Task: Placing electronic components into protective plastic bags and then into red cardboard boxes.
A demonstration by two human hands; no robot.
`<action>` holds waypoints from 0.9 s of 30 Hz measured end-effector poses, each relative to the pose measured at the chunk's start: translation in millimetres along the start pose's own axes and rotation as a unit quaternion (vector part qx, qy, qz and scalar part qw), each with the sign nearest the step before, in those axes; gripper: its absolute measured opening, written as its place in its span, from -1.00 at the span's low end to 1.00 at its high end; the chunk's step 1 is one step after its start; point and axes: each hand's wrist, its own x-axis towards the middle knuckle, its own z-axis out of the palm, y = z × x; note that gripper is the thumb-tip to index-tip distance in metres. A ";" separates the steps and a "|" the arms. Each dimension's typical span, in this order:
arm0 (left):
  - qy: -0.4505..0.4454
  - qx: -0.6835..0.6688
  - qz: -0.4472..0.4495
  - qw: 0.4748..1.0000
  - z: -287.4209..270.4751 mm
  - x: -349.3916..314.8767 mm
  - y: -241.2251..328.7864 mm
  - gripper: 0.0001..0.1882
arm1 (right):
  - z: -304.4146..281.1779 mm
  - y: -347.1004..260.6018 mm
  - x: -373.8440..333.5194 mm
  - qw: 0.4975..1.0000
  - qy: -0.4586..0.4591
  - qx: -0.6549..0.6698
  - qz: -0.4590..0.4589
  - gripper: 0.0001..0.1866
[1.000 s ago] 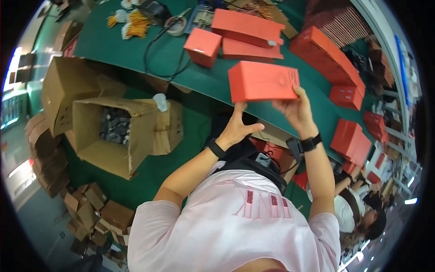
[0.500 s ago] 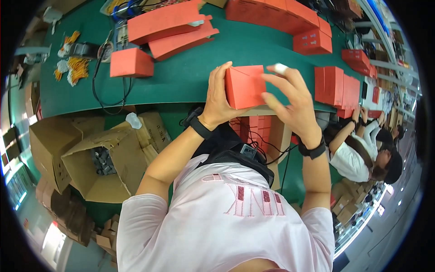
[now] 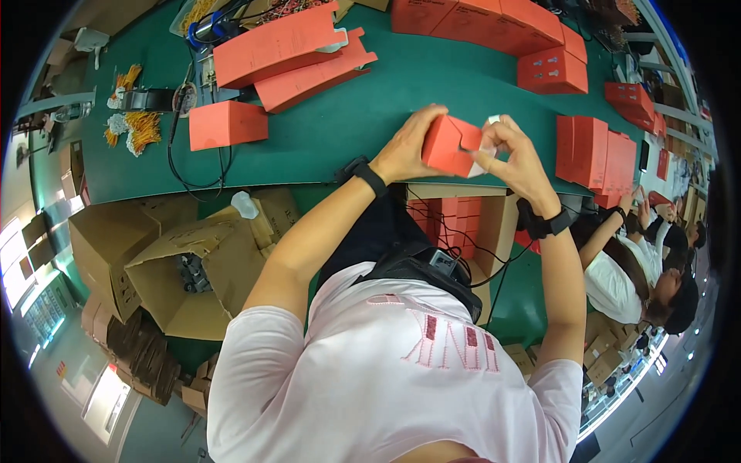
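My left hand (image 3: 409,149) is closed around the left side of a small red cardboard box (image 3: 446,145), held just over the table's near edge. The fingers of my right hand (image 3: 515,160) are bent in a pinch at the box's right end, gripping a flap there; its pale inner side shows below the fingertips. One right fingertip wears a white cover. Two flattened red cartons (image 3: 278,45) lie overlapped beyond my left hand. A single closed red box (image 3: 228,125) stands to the left of it.
Red boxes (image 3: 478,27) line the far side of the green table (image 3: 332,127), with more (image 3: 594,158) at the right. Cables and yellow wire bundles (image 3: 143,130) lie left. An open brown carton (image 3: 189,309) stands below the table's left side. Co-workers (image 3: 617,285) sit at the right.
The red box has shifted right and tilted in my left hand. My right hand, spread and apart from the box earlier, has closed on its right end, and a flap there has opened.
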 end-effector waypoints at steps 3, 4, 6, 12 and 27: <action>-0.052 -0.014 -0.063 0.997 -8.8 10.8 -1.9 0.14 | -3.4 3.9 4.3 0.990 0.062 -0.093 -0.084 -0.86; -0.083 -0.013 -0.086 0.993 -14.7 14.8 1.1 0.16 | -6.6 1.7 4.1 0.950 0.095 -0.252 -0.158 -0.82; -0.093 0.017 -0.070 0.993 -19.5 14.0 2.0 0.18 | -1.6 -3.7 2.5 0.898 0.052 -0.379 -0.215 -0.77; 0.009 -0.009 -0.032 0.999 -18.0 18.7 54.4 -0.17 | 33.9 6.4 -3.4 0.907 0.120 -0.357 -0.190 -0.79; -0.172 0.264 -0.098 0.944 -29.1 60.8 83.6 -0.43 | 32.4 -5.1 -25.0 0.943 0.044 -0.298 -0.141 -0.81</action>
